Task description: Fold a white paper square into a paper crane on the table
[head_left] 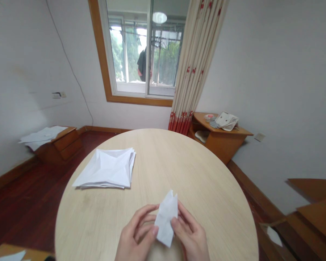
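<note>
Over the round, pale wood-grained surface [212, 188], the left hand [136, 233] and the right hand [191, 233] are both pinching a small folded white paper piece [166, 219], sitting at two o'clock from the left and ten from the right, its long axis pointing just past twelve.

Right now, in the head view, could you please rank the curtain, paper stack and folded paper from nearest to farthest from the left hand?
1. Folded paper: touching the left hand.
2. Paper stack: left side of table.
3. Curtain: farther back, at the window.
</note>
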The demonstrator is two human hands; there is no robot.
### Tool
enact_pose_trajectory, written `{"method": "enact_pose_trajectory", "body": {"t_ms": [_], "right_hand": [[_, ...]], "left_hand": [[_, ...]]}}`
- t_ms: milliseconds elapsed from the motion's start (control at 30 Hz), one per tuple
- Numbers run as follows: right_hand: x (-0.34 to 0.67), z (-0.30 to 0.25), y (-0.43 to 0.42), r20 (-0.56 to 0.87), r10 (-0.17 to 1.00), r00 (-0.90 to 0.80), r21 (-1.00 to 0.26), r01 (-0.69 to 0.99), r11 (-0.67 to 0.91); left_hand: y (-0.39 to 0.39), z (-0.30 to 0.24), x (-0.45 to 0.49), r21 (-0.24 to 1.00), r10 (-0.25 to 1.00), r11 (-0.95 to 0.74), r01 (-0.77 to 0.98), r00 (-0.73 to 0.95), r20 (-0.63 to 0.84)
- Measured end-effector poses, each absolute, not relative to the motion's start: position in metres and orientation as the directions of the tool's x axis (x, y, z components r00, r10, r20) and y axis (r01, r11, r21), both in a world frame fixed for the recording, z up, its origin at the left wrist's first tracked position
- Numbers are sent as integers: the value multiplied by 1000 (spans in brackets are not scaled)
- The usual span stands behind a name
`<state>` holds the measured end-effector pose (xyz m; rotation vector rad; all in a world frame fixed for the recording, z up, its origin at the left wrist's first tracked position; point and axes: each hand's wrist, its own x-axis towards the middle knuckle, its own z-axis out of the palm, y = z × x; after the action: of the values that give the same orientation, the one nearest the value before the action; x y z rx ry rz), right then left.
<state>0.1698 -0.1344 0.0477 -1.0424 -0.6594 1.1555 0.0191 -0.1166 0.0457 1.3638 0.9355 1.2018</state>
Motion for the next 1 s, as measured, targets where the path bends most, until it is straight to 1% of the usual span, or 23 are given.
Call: {"method": "enact_pose_trajectory", "body": {"t_ms": [67,133,200,267,333,400,467,533,633,667,700,767,900,967,1000], "right_hand": [[164,48,-136,-80,951,298,-882,-466,72],[160,48,-136,-60,978,200,-847,-529,57],[158,45,-135,-50,994,97,-798,-602,18],[157,39,-132,-27,999,34,-757,-654,2],[157,31,-129,3,1000,10,-738,-675,9],[157,24,-127,12,1000,-3,-733,-681,6],[157,20,-127,-4,1000,-17,-723,-691,-15],[156,20,-129,-31,999,-34,-698,-714,-46],[154,25,-133,-78,996,-36,-661,-746,-79],[153,27,-134,-100,995,-30,-642,-761,-88],[152,28,-135,-122,992,-22,-620,-779,-93],[151,30,-136,-161,987,-9,-571,-814,-101],[154,31,-134,-164,986,-25,-522,-846,-108],[159,33,-131,-167,985,-40,-526,-842,-124],[161,35,-129,-180,983,-30,-549,-827,-125]], "left_hand": [[-117,43,22,978,966,-200,-63,155,207],[-117,43,23,947,935,-321,4,159,317],[-117,43,25,913,903,-405,49,177,391],[-117,43,27,910,900,-413,40,170,401],[-119,43,30,917,910,-398,20,138,392],[-121,41,35,913,912,-407,35,67,404],[-124,40,39,884,886,-456,102,-44,462],[-125,38,43,803,797,-562,197,-130,590],[-124,38,46,594,571,-743,308,-171,803],[-124,39,46,539,514,-774,332,-169,841],[-123,40,45,507,485,-788,349,-156,860],[-121,43,42,515,515,-777,361,-106,851],[-115,52,34,609,667,-706,362,53,743],[-114,55,29,635,702,-683,362,83,707],[-114,56,25,633,695,-692,347,81,715]]}}
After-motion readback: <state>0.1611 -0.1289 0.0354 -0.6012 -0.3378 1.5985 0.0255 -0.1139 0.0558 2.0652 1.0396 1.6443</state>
